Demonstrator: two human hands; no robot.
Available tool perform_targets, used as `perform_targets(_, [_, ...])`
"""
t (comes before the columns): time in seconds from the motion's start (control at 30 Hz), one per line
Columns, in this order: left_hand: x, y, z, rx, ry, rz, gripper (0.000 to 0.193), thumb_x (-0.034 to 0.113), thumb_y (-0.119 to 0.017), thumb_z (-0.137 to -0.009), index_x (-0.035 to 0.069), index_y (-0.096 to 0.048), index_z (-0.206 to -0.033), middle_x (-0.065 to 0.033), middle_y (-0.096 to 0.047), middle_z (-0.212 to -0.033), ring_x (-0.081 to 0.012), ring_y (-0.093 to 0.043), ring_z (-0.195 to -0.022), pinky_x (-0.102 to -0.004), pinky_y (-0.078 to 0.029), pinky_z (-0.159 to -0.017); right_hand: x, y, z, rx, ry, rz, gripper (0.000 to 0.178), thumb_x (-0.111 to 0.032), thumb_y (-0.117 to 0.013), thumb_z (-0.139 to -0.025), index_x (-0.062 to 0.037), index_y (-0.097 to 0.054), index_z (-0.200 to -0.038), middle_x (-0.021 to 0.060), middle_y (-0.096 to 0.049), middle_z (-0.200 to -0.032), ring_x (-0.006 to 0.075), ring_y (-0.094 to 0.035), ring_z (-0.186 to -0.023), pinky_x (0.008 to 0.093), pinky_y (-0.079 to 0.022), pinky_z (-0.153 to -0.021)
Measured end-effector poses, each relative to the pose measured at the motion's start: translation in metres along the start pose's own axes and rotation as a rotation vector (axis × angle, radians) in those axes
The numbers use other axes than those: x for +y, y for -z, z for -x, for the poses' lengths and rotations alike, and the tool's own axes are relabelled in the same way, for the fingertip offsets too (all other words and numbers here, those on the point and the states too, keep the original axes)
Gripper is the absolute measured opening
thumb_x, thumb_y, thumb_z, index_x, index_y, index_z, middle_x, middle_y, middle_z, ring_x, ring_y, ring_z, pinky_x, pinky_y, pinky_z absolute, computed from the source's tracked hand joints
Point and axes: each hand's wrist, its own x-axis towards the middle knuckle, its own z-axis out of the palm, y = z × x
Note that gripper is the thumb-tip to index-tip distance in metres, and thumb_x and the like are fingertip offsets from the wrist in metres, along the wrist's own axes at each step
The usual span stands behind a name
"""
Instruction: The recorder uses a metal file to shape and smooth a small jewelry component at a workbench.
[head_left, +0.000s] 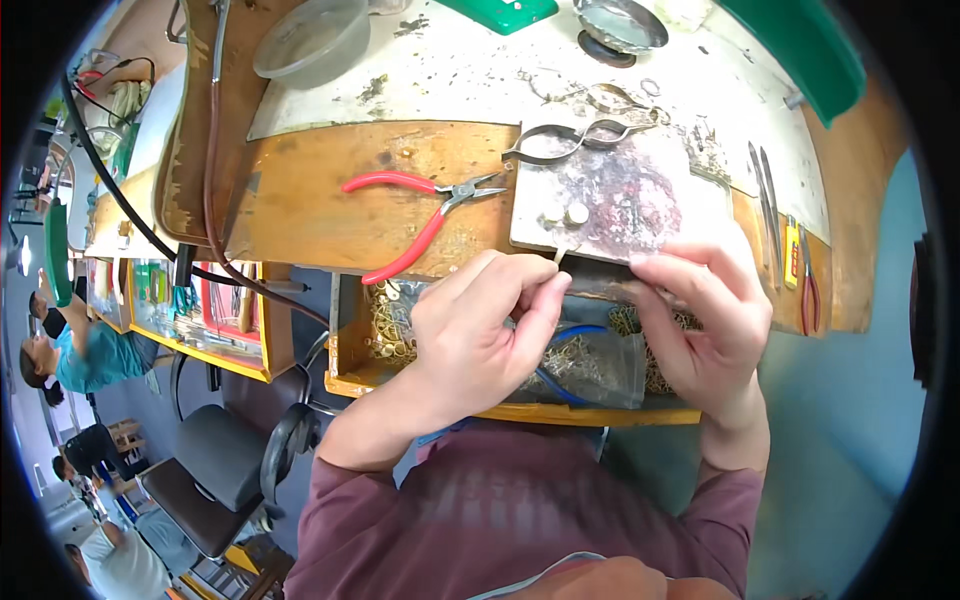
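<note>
Currently, the left hand point(482, 322) is pinching a small, thin, pale piece point(559, 256) between thumb and forefinger, its other fingers curling in. This piece is sitting just off the near edge of a stained slab point(535, 190), above an open drawer point(345, 386). The right hand point(712, 325) is bending its fingers at the slab's near right corner, thumb and forefinger standing close together; whether it is gripping anything, I cannot tell.

On the slab, two small round pieces point(577, 213) are lying near the left hand, and metal tweezers point(585, 139) are resting across the far edge. Red-handled pliers point(461, 193) are lying with their handles spread on the wooden tabletop point(320, 190), left of the slab. Below the hands, the drawer is holding many small gold-coloured bits point(388, 322) and a clear plastic bag point(612, 368). Over on the right, a yellow lighter point(791, 255) is lying between long, slim tweezers point(767, 200) and a second pair of pliers point(810, 298).
</note>
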Motion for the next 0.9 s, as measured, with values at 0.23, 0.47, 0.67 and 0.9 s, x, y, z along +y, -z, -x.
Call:
perform_targets(0.23, [-0.004, 0.000, -0.005, 0.001, 0.018, -0.012, 0.017, -0.006, -0.079, -0.084, 0.001, -0.070, -0.096, -0.0087, -0.068, -0.077, -0.0163, -0.063, -0.059, -0.0289, -0.048, -0.052, 0.006, -0.022, -0.032, -0.135, -0.142, -0.126, 0.025, 0.007, -0.075, -0.082, -0.0009, -0.075, -0.105, 0.0116, -0.066, -0.091, 0.0238, -0.064, -0.083, 0.0326, -0.052, -0.074])
perform_targets(0.47, [-0.007, 0.000, -0.006, 0.006, 0.016, -0.003, 0.018, -0.007, -0.079, -0.082, 0.001, -0.070, -0.096, -0.0097, -0.068, -0.078, -0.0211, -0.066, -0.062, -0.0321, -0.051, -0.055, 0.012, -0.025, -0.044, -0.205, -0.078, -0.032, 0.023, 0.005, -0.075, -0.081, -0.0014, -0.074, -0.103, 0.0114, -0.066, -0.090, 0.0264, -0.064, -0.084, 0.0343, -0.051, -0.075])
perform_targets(0.67, [-0.005, 0.005, -0.008, -0.046, 0.017, -0.035, 0.016, -0.008, -0.079, -0.085, -0.003, -0.072, -0.099, -0.0104, -0.072, -0.084, -0.0136, -0.069, -0.068, -0.0252, -0.054, -0.058, 0.012, -0.025, -0.042, -0.224, -0.097, -0.096, 0.020, 0.006, -0.074, -0.081, -0.0017, -0.074, -0.100, 0.0110, -0.067, -0.091, 0.0260, -0.065, -0.084, 0.0344, -0.051, -0.075])
perform_targets(0.9, [-0.006, 0.007, -0.008, -0.047, 0.020, -0.040, 0.016, -0.008, -0.078, -0.085, -0.002, -0.072, -0.099, -0.0099, -0.072, -0.084, -0.0135, -0.069, -0.068, -0.0251, -0.054, -0.059, 0.011, -0.022, -0.044, -0.260, -0.104, -0.115, 0.018, 0.008, -0.072, -0.082, -0.0015, -0.074, -0.098, 0.0104, -0.067, -0.090, 0.0243, -0.066, -0.082, 0.0331, -0.052, -0.074])
